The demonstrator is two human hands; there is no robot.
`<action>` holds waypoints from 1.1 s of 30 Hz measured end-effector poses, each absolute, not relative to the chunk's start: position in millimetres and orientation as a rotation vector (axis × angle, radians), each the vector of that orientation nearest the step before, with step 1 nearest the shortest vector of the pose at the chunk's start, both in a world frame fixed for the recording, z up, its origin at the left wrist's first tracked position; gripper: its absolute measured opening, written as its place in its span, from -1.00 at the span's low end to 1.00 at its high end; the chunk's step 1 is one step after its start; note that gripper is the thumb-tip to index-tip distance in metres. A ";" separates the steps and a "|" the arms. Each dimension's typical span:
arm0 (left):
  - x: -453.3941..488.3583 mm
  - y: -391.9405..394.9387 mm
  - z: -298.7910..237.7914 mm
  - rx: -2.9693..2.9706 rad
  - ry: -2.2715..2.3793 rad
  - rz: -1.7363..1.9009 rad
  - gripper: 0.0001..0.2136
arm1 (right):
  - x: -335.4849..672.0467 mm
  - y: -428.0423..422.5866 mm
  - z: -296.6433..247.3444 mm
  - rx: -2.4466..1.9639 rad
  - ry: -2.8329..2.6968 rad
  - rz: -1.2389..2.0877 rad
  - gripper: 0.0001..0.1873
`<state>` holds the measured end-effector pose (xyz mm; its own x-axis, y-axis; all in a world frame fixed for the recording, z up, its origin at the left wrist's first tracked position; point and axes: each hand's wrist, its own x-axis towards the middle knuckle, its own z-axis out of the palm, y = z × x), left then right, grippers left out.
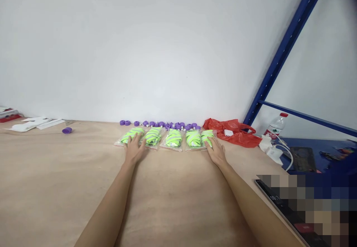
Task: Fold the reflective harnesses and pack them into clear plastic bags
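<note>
Several clear zip bags lie in a row on the table, each with a folded neon-green strap with pale grey stripes inside. My left hand [134, 150] rests with fingers spread on the leftmost bag [132, 131], its thumb near the second bag [153, 135]. At the other end, my right hand [216, 151] lies with fingers stretched over the rightmost bag [207, 134]. Between the hands are the middle bag [173, 138] and the fourth bag [193, 139], touched by neither hand. Neither hand grips anything.
Small purple rolls [152, 124] with white bits line the wall behind the bags. One purple roll [67, 130] and white papers [33, 123] lie left. At right are a red plastic bag [242, 139], a bottle [276, 125], a blue rack [281, 53] and a phone [279, 204].
</note>
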<state>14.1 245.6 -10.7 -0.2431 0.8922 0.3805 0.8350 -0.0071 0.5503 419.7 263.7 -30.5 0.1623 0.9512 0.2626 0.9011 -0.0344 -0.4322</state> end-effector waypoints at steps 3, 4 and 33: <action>30.4 245.0 -15.4 2.012 2.071 0.918 -0.43 | 407.9 267.5 -28.7 -1.960 -1.769 0.152 -0.26; 35.2 244.5 -16.3 2.047 2.060 0.853 -0.41 | 404.5 268.3 -28.0 -1.970 -1.786 0.153 -0.24; 88.5 271.7 -15.3 2.501 2.008 0.654 -0.32 | 386.7 285.9 -26.9 -1.997 -1.984 0.000 -0.24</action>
